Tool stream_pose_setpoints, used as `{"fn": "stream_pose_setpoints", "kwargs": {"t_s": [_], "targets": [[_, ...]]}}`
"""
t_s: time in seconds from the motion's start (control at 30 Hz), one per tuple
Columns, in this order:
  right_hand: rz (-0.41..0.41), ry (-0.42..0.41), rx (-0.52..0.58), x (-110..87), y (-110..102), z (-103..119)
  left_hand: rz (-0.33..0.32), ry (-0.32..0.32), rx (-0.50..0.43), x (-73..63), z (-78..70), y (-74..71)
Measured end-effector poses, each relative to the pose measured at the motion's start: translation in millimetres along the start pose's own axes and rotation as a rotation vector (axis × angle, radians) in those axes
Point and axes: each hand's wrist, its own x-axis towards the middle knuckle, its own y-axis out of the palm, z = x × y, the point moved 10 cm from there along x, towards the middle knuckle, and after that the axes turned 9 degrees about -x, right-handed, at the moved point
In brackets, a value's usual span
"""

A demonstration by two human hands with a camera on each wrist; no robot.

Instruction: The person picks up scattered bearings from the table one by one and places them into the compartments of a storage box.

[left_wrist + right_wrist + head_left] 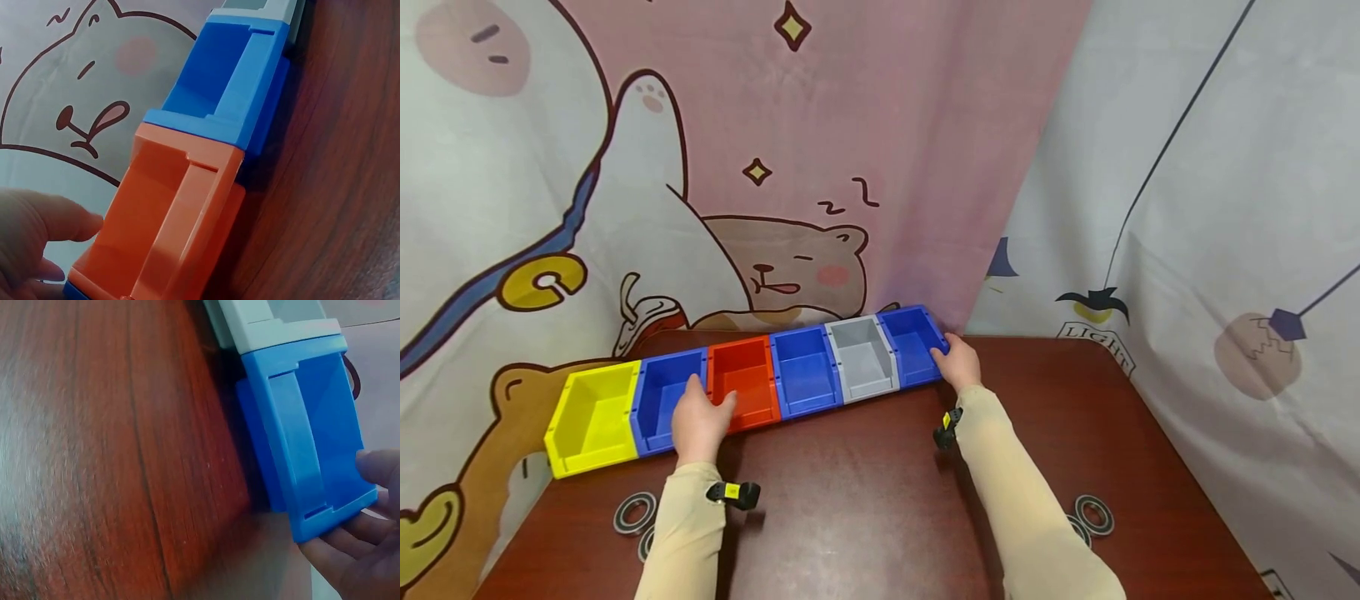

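Observation:
A slanting row of joined plastic bins stands at the back of the table: a yellow bin (597,417), a blue bin (658,400), a red bin (745,379), another blue bin (807,371), a grey bin (861,358) and an end blue bin (913,346). My left hand (700,421) is over the blue bin beside the yellow one, thumb spread toward the red bin, fingers fairly straight. With my right hand (958,364) I grip the outer wall of the end blue bin (334,419), thumb over its rim and fingers beneath.
Metal ring bearings (635,512) lie at the table's left, partly behind my left sleeve. More bearings (1093,515) lie by my right forearm. A printed curtain (925,167) hangs close behind the bins. The brown table (850,517) extends toward me.

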Motion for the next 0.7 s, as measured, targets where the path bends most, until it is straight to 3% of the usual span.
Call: {"fn": "stream_pose_setpoints", "kwargs": {"t_s": [0.4,0.7], "targets": [[-0.010,0.006,0.024,0.5,-0.7,-6.6,-0.039,-0.071,0.097,9.6,14.2,-2.6],[0.016,-0.059,0.003,-4.7,-12.6,-10.5,-0.082,-0.038,0.094,9.3,8.2,-6.8]]}}
